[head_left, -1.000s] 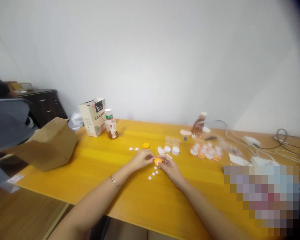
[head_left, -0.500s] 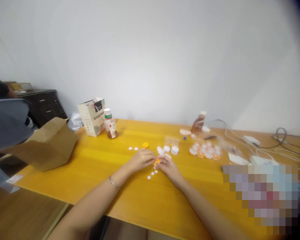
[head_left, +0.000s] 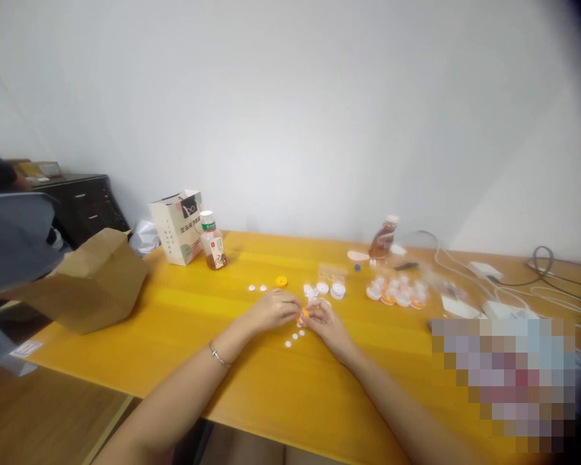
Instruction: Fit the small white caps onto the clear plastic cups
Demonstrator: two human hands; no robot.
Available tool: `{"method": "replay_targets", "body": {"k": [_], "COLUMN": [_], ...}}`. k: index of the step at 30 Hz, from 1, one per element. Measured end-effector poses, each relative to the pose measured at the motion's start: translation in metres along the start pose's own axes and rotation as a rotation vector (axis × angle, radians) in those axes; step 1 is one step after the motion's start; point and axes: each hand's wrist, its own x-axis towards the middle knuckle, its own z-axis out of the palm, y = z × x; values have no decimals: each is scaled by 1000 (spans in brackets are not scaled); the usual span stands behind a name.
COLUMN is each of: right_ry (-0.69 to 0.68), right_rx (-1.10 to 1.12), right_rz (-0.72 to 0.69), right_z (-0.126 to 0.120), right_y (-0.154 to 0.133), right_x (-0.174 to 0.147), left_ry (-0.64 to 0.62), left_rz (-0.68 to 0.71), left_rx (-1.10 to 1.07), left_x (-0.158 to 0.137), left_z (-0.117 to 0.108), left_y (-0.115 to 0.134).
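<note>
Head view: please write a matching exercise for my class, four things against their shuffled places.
1. small orange round piece
2. yellow round disc
3. clear plastic bottle with green neck band
4. brown paper bag

A. left end of the yellow wooden table
B. beside the cream printed bag
C. between left hand and right hand
D. just right of two small white pieces

Pairs: 1-C; 2-D; 3-B; 4-A

Held piece (head_left: 305, 314) is showing orange. From it: dots (head_left: 295, 336) at 7 o'clock are showing white, lid (head_left: 281, 281) at 11 yellow, sack (head_left: 99, 278) at 9 plain brown, bag (head_left: 175, 234) at 10 cream with black patch.
</note>
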Motion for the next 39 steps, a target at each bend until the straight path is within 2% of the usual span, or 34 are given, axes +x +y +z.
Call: {"method": "replay_targets", "body": {"k": [10, 16, 26, 31, 39], "right_ry": [-11, -9, 50, 55, 36], "right_rx": [-7, -7, -72, -62, -82], "right_rz": [2, -13, -66, -76, -80], "right_z": [1, -1, -2, 0, 0], "right_y": [-3, -3, -4, -6, -8], "right_x": [-1, -1, -3, -5, -5], "left_ry": [-94, -116, -45, -9, -38], "left_rz": [-27, 16, 81, 49, -8], "left_rx": [-235, -218, -185, -232, -302], "left_x": [0, -1, -3, -3, -2], "left_z": [-11, -14, -10, -11, -13], "left_y": [2, 1, 1, 4, 6]}}
